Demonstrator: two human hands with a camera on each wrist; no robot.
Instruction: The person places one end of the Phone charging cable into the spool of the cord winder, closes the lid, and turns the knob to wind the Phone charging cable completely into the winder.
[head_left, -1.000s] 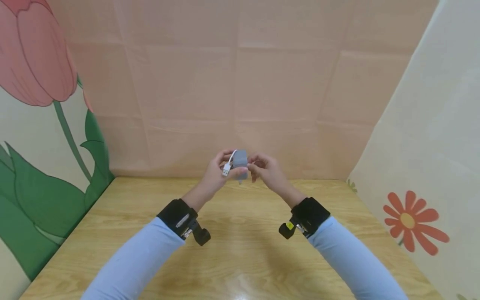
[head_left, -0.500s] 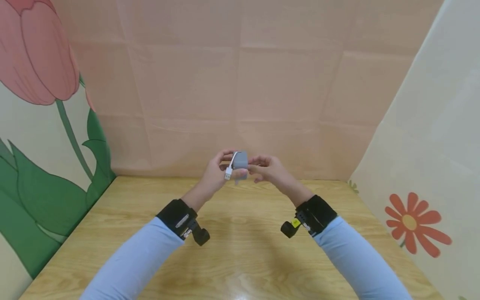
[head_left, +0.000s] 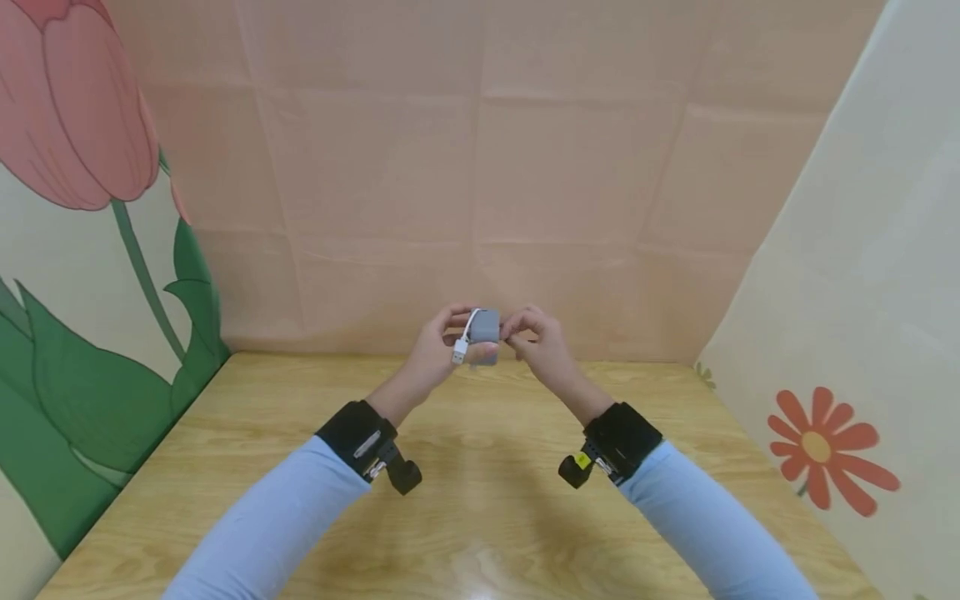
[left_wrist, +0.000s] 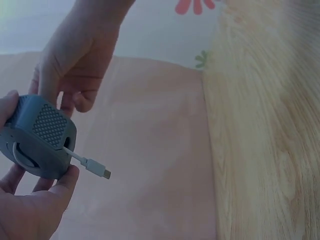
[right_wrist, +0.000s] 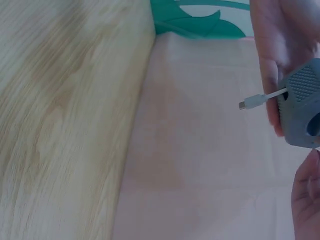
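Grey mesh-faced charger block (head_left: 484, 327) with short white cable (head_left: 463, 337), pinched between left hand (head_left: 433, 354) and right hand (head_left: 542, 346).

both arms raised forward, left hand (head_left: 435, 350) and right hand (head_left: 542, 346) fingers curled, fingertips meeting

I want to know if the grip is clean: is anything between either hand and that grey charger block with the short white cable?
Nothing visible is. The left hand holds the grey charger block directly in its fingers, and the right hand touches its other side. The white cable sticks out free, clear of both hands, above the wooden table.
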